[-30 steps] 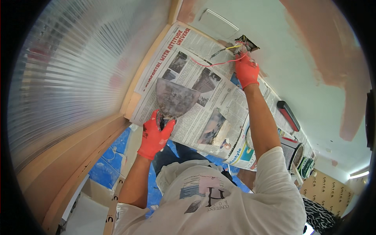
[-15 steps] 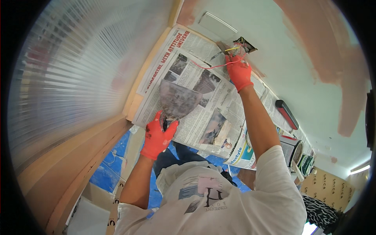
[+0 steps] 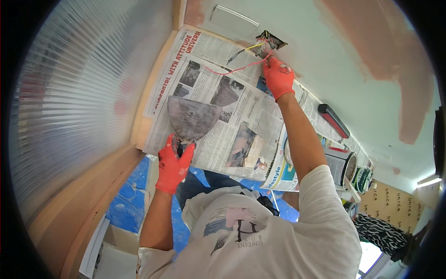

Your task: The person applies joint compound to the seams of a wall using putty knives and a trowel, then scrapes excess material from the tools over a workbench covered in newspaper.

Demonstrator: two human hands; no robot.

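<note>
My left hand (image 3: 174, 165), in a red coated work glove, is closed round the short handle of a wide filling knife (image 3: 193, 117). Its broad, smeared grey blade is held over the newspaper. Farther out, my right hand (image 3: 280, 78), gloved alike, is closed beside an open wall box (image 3: 274, 41). A narrow greyish blade (image 3: 261, 54) shows past its fingertips, just below the box; the handle is hidden in the glove. From the box hang a loose red wire (image 3: 232, 71), a yellow wire (image 3: 253, 46) and a dark wrapped lead (image 3: 236, 56).
Newspaper (image 3: 218, 149) covers the ledge along the wall. A ribbed translucent panel (image 3: 97, 69) in a wooden frame (image 3: 79, 186) borders the left. Right of my right arm lie a black-and-red tool (image 3: 333, 121) and an open tin (image 3: 349, 165). A white cover plate (image 3: 234, 17) sits on the wall.
The view has shifted, so the scene sits farther left. My right hand has drawn slightly away from the box, and the red wire hangs clear of it. The left hand keeps the wide knife.
</note>
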